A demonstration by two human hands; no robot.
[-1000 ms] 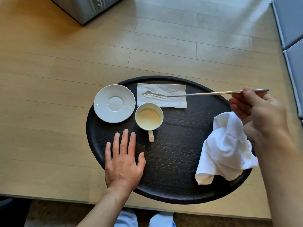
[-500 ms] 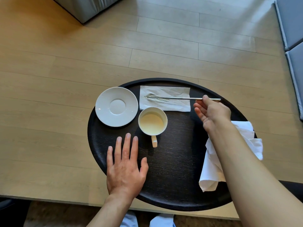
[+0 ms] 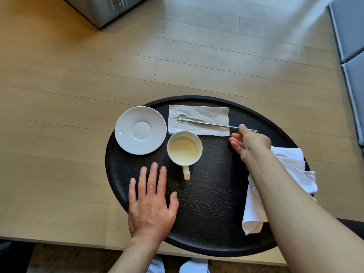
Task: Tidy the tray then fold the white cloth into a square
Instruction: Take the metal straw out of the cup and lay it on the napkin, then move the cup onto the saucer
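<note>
Pale wood surface (image 3: pixel 78 154), plank-grained, carrying one dark oval tray (image 3: pixel 206 223) near its front edge, slightly overhanging it; saucer (image 3: pixel 140 130) partly over the tray's left rim.

From my feed, colours only. Tray (image 3: pixel 206 194): near-black w/ fine horizontal wood grain. Saucer (image 3: pixel 140 130) at approx 10 o'clock on it: plain white, glossy, no pattern. Cup (image 3: pixel 184 148) just off centre: cream outside, pale yellow inside, handle same cream. Paper napkin (image 3: pixel 199 120) at 12 o'clock: off-white/greyish, creased, w/ a darker grey smudge near its left end. Metal utensil (image 3: pixel 206 124) across it: silver, shiny. White cloth (image 3: pixel 289 162) at 4 o'clock: bright white, crumpled, grey shadows in the folds. Table (image 3: pixel 78 95): light beige wood planks w/ thin dark seams, washed paler toward 1 o'clock. Cushions (image 3: pixel 352 36) at 2 o'clock: blue-grey. Box-like thing (image 3: pixel 104 8) at 11 o'clock: grey, can't tell what.
</note>
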